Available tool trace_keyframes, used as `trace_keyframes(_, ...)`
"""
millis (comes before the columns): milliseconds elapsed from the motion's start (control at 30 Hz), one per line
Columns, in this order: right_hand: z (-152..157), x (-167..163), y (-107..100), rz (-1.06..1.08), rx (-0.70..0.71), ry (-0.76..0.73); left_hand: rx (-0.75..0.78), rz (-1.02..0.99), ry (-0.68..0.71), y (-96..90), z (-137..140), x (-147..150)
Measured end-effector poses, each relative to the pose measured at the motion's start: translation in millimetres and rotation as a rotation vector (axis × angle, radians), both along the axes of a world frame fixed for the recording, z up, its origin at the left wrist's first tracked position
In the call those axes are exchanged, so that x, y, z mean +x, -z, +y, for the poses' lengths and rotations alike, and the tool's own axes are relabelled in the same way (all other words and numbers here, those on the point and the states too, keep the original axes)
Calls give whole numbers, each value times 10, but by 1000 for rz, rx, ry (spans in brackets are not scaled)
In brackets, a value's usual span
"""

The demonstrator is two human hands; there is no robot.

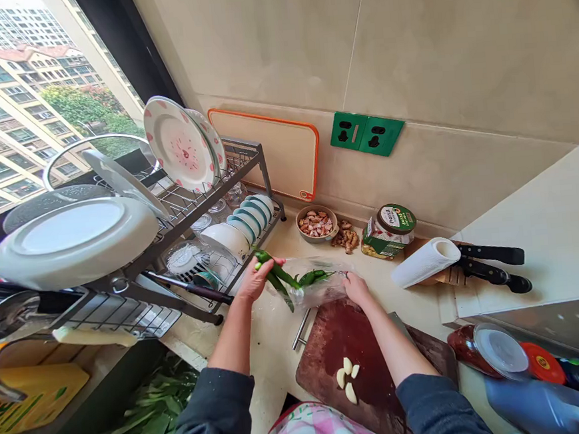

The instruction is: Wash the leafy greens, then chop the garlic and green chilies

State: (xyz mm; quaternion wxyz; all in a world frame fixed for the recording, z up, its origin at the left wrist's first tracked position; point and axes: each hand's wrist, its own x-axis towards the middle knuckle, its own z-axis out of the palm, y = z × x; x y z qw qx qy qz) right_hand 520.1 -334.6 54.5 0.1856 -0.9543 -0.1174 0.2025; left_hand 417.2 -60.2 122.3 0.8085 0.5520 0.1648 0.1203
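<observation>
Long green chili peppers [277, 286] are gripped in my left hand [252, 280], their tips pointing down over the counter. A clear plastic bag [325, 286] with more green peppers inside stretches between my hands. At its far end my right hand [356, 288] pinches the plastic. Just below the bag lies a dark red-brown cutting board [330, 347]. Several peeled garlic cloves [351, 393] rest on the board, close to my body. A metal handle [301, 330] sticks out beside the board's upper left edge.
A two-tier dish rack [208, 196] with plates and bowls stands left, above a sink holding leafy greens [159, 408]. Behind are a bowl of chopped meat [316, 223], ginger [345, 238] and a green-labelled tub [388, 230]. At right are a paper towel roll [426, 262], black-handled knives [491, 268] and jars [500, 351].
</observation>
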Motion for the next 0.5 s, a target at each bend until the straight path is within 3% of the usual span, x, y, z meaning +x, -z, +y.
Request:
trace_keyframes(100,-69,0,11,-5,-1,31,-4,-108,-329,-51,94,-23)
trace_keyframes(167,-73,-20,-12,-6,36,-4,107,-140,-423,-134,66,-14)
trace_keyframes(300,-9,-64,-70,-4,117,-143,645,-304,-386,-540,-175,23)
trace_keyframes(367,6,-80,-66,21,95,-191,805,-414,-338,-820,-305,42)
trace_keyframes(433,-10,-101,-45,29,76,-217,758,-500,-448,-1082,-373,50)
trace_keyframes(500,-45,-138,-43,17,86,-223,554,-518,-598,-1269,-366,35)
